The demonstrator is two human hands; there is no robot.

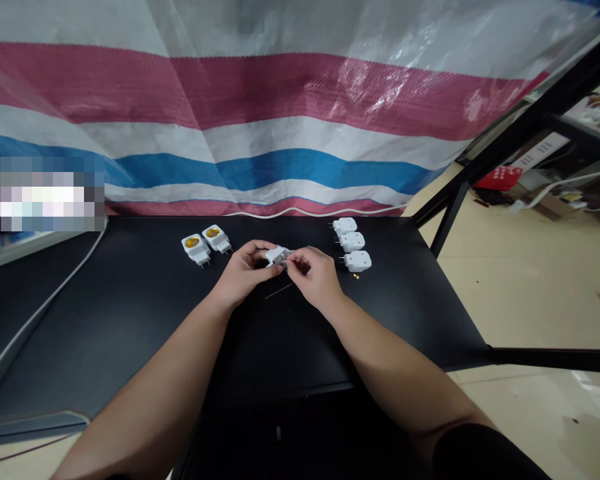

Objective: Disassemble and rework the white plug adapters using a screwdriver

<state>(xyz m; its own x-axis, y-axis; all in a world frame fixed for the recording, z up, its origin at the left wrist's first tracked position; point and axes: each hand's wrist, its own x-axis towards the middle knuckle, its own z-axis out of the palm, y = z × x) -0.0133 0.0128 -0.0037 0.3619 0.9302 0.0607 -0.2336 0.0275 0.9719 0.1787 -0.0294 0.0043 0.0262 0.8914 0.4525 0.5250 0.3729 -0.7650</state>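
Observation:
Over the middle of the black table, my left hand (245,270) is closed around a white plug-in housing (277,255), thumb in front and fingers behind. The fingers of my right hand (314,272) are pinched together at the housing's right side. Whatever lies between those fingertips is too small and covered to make out. Just below my hands a thin metal rod (279,291) lies slantwise on the table, its right end near my right hand.
Two white plug units with yellow round insets (196,249) lie left on the table (145,300). Three white plug units (357,261) form a row at right, a small brass-coloured piece (356,276) below them. A striped tarp (280,93) hangs behind; a white cable (45,303) crosses the left side.

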